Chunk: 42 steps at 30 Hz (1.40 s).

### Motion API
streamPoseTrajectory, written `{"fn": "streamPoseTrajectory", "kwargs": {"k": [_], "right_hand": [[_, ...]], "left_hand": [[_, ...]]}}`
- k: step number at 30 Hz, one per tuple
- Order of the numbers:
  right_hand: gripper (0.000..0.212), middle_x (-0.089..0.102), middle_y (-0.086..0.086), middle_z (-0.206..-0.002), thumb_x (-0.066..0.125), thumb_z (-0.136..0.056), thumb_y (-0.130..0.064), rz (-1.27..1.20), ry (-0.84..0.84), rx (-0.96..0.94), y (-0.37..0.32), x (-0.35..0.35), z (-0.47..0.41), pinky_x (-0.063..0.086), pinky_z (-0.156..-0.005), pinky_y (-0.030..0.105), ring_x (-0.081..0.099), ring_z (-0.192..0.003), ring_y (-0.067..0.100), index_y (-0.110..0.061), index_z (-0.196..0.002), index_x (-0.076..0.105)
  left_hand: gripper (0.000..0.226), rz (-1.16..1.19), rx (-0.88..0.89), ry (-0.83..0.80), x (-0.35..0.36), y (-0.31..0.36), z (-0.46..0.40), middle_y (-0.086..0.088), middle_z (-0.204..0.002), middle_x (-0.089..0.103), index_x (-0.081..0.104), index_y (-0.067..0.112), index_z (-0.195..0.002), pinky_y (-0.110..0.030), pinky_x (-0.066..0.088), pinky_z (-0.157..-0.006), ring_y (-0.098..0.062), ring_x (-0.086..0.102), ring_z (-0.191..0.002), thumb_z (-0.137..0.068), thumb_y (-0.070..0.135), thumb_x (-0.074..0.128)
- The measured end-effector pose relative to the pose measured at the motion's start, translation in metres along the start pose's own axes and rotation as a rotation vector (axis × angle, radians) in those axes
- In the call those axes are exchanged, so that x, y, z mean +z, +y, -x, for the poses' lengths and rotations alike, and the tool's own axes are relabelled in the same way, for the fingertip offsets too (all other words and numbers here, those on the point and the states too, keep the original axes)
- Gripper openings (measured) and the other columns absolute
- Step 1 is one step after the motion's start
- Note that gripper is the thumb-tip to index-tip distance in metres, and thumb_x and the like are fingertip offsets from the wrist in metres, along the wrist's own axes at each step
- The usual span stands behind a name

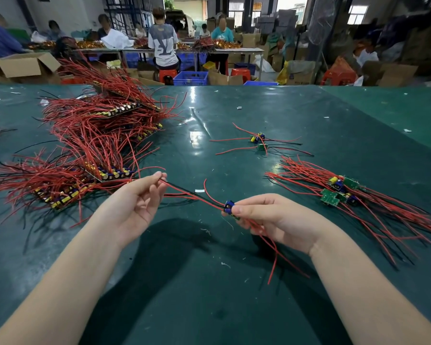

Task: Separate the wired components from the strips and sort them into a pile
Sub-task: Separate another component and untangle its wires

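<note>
Forearms: both of yours reach in from the bottom edge, over the green table (209,282).
Right hand: your right hand (269,216) is up off the surface, thumb and curled fingers clamped on a small wired component (229,207), blue and yellow parts showing just past the fingertips.
Trailing leads: red wires from that grasp run down under your palm and hang toward the table below your wrist.
Left hand: your left hand (137,195) is raised too, palm turned up, thumb and forefinger pinching the far ends of the red and black wires (184,192) that stretch from the component in your right hand.
Between the hands: those wires run taut, tilted up toward the left fingertips, clear of the table.
Sorted pile: on your right lies a pile of freed components (341,190), green boards showing, their red wires fanned toward the near right edge.
Strips: on your left sits a heap of strips (95,155), rows of yellow and blue parts still side by side, red wires bristling in all directions.
Further out: a small cluster of loose components (259,141) lies beyond the hands, well apart from both heaps.
Background: people sit at other tables (232,49), with blue crates (190,78), red stools and cardboard boxes around them.
</note>
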State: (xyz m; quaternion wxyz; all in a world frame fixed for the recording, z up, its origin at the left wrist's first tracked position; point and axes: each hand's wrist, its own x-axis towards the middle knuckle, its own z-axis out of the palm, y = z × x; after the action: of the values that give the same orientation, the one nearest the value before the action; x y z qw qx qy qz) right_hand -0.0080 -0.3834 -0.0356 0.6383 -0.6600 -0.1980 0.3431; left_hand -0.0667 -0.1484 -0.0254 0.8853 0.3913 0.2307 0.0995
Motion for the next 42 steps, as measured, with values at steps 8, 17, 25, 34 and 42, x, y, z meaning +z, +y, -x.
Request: {"fn": "streamPoseTrajectory", "kwargs": {"k": [8, 17, 25, 34, 42], "right_hand": [[0.033, 0.066, -0.010, -0.068, 0.076, -0.054, -0.045, -0.184, 0.138, 0.097, -0.001, 0.006, -0.006, 0.032, -0.055, 0.018, 0.050, -0.057, 0.002, -0.028, -0.082, 0.080], [0.013, 0.075, -0.006, -0.087, 0.075, -0.062, -0.033, -0.374, 0.226, -0.027, 0.003, 0.014, -0.010, 0.037, -0.049, 0.013, 0.065, -0.064, 0.002, -0.029, -0.074, 0.078], [0.032, 0.074, -0.005, -0.091, 0.079, -0.050, -0.040, -0.209, 0.224, -0.130, 0.006, 0.025, -0.011, 0.032, -0.063, 0.022, 0.055, -0.068, 0.002, -0.031, -0.081, 0.078], [0.029, 0.075, -0.002, -0.088, 0.075, -0.060, -0.042, -0.292, 0.150, -0.061, 0.002, 0.018, -0.009, 0.042, -0.069, 0.021, 0.062, -0.072, 0.006, -0.026, -0.083, 0.079], [0.035, 0.075, 0.007, -0.089, 0.074, -0.062, -0.021, -0.375, 0.218, -0.077, 0.000, 0.015, -0.006, 0.050, -0.053, 0.017, 0.066, -0.062, 0.010, -0.015, -0.096, 0.067]], "left_hand": [[0.023, -0.159, 0.197, -0.147, 0.003, -0.010, -0.003, -0.004, -0.084, 0.075, 0.066, 0.005, -0.102, -0.014, 0.054, -0.065, -0.011, 0.072, -0.079, -0.096, 0.024, 0.054], [0.040, -0.538, -0.009, -0.403, 0.022, -0.040, 0.022, -0.020, -0.090, 0.073, 0.068, 0.000, -0.095, -0.026, 0.058, -0.067, -0.026, 0.073, -0.081, -0.077, 0.035, 0.059], [0.021, -0.563, -0.107, -0.512, 0.023, -0.046, 0.028, -0.011, -0.084, 0.072, 0.076, 0.013, -0.080, -0.022, 0.057, -0.066, -0.017, 0.071, -0.075, -0.073, 0.028, 0.064], [0.024, -0.686, -0.032, -0.574, 0.019, -0.042, 0.028, 0.000, -0.071, 0.065, 0.079, 0.017, -0.085, -0.017, 0.052, -0.064, -0.008, 0.062, -0.065, -0.069, 0.031, 0.069], [0.018, -0.890, 0.011, -0.596, 0.017, -0.041, 0.028, 0.003, -0.071, 0.069, 0.076, 0.019, -0.081, -0.013, 0.050, -0.059, -0.008, 0.065, -0.063, -0.086, 0.027, 0.061]]}}
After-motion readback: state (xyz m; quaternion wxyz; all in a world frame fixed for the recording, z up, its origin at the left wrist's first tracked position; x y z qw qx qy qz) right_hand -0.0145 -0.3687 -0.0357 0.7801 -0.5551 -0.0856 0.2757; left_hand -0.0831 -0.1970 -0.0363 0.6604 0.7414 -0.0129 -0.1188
